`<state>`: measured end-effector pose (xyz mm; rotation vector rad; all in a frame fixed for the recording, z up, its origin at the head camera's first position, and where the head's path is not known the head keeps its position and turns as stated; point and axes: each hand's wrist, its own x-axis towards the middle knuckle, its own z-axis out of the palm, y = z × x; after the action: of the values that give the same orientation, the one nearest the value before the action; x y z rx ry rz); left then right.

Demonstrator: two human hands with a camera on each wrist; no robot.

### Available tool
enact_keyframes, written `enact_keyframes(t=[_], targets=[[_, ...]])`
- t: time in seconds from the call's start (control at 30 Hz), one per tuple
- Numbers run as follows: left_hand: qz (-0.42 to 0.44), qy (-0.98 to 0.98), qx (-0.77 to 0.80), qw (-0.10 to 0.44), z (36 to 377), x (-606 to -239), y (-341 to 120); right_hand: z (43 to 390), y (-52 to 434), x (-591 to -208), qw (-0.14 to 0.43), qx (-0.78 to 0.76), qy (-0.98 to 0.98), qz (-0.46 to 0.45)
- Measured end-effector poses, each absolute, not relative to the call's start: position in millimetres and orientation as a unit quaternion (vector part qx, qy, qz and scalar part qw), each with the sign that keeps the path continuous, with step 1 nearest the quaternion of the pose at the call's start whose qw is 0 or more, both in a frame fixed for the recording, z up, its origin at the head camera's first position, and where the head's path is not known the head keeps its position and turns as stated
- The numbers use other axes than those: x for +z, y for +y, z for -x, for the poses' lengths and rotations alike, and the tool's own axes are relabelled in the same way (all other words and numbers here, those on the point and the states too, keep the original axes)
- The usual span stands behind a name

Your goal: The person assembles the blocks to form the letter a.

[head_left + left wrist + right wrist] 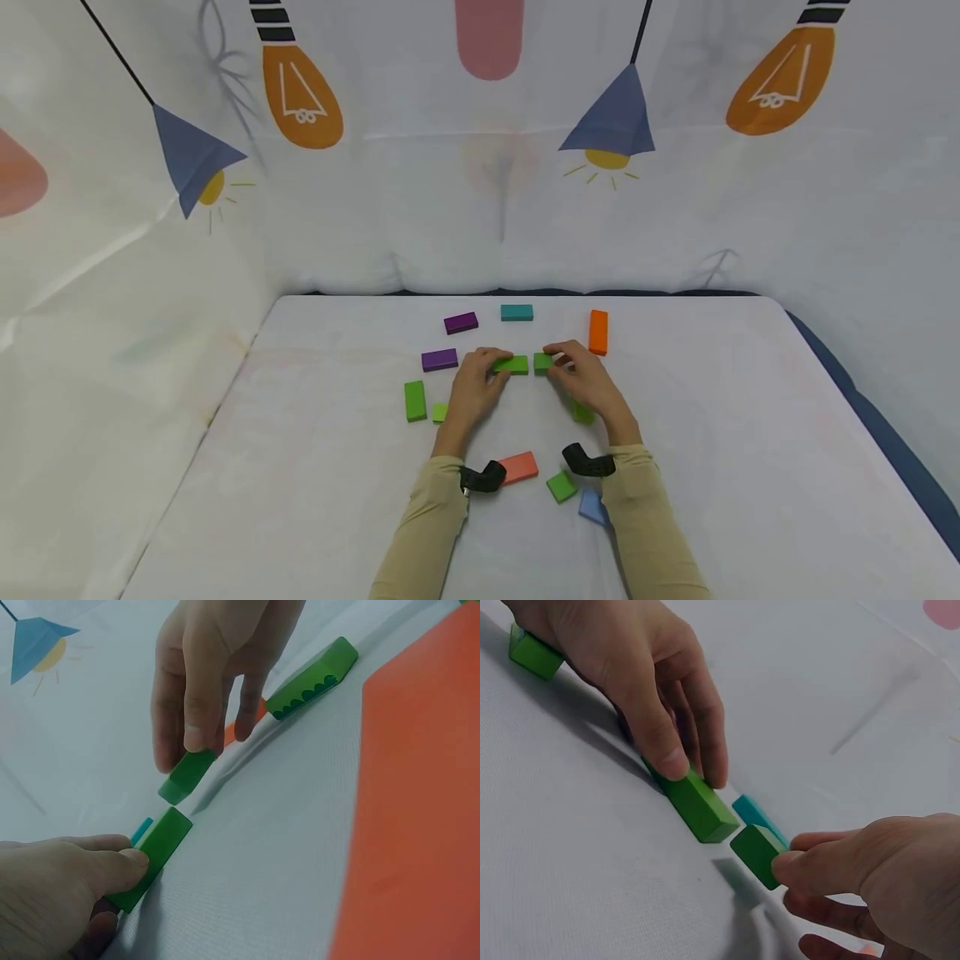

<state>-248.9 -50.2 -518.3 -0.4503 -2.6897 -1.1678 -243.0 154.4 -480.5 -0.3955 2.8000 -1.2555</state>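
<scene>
Two green rectangular wooden blocks, mid-bench on the white-covered bench (pixel 315 467): left hand (pixel 474 392) pinches the longer green block (pixel 512 364), right hand (pixel 583 380) pinches the shorter green block (pixel 542 362), ends facing and just apart, seemingly to line them up. Around: teal block (pixel 517 312), two purple blocks (pixel 461 322), orange upright block (pixel 597 332); nothing lies between the two ends.

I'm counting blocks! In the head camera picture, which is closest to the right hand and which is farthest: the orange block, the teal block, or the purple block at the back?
1. Orange block, just right of the right hand.
2. Teal block, back centre.
3. Back purple block, back left.
</scene>
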Motion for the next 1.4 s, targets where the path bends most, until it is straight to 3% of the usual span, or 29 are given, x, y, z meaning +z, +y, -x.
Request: enact_keyframes(t=[0.63,1.4], targets=[[0.164,-0.904,-0.379,0.113,251,-517,-48,251,154,-485,0.029,-0.399,0.907,0.128],[0.159,-0.906,-0.378,0.101,253,-515,-46,256,157,-494,0.039,-0.405,0.903,0.137]])
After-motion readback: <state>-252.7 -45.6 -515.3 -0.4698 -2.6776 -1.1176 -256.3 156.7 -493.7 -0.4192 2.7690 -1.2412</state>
